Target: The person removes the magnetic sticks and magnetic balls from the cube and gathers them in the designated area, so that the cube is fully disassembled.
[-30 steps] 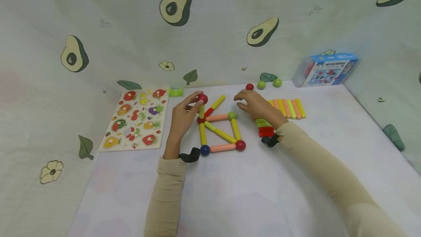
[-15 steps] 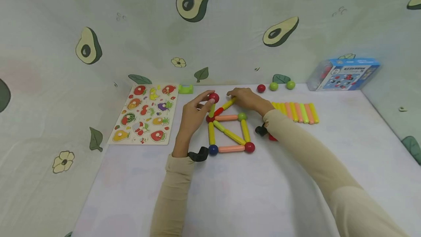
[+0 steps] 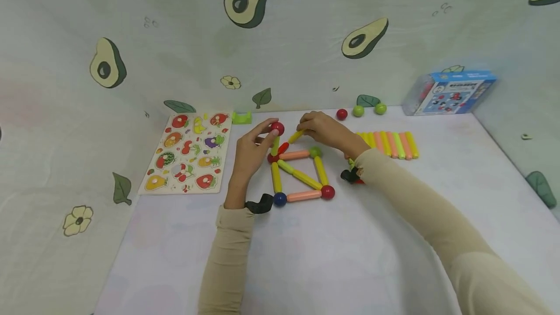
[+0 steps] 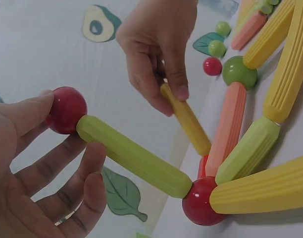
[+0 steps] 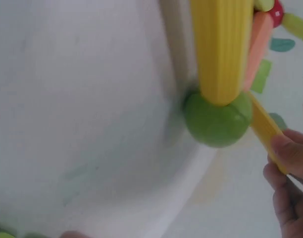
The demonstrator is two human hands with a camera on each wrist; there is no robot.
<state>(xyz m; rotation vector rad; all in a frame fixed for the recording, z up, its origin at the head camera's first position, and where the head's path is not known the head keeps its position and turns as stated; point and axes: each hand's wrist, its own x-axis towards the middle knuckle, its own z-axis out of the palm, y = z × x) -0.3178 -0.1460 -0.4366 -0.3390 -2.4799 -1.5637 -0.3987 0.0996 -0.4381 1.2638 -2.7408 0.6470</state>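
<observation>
Left hand (image 3: 251,154): thumb and finger pinching the red ball (image 3: 277,128) atop the green rod (image 3: 274,146), other fingers spread.
Right hand (image 3: 323,129): at two o'clock from the left, pinching a yellow rod (image 3: 296,136), close to the back edge!
Rod-and-ball frame (image 3: 304,195): four o'clock from the left hand.
Fruit board (image 3: 178,132): nine o'clock, hemming that side.
Tabletop (image 3: 332,247): stretching wide toward six.

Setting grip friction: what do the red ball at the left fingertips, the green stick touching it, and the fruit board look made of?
Red ball: probably hard plastic, glossy; smooth, with highlights. Coated metal possible.
Green stick: likely molded plastic, satin; even color, straight grooves along its length.
Fruit board: perhaps wood or thick card, matte-looking; pale and flat, too small to show grain.
</observation>
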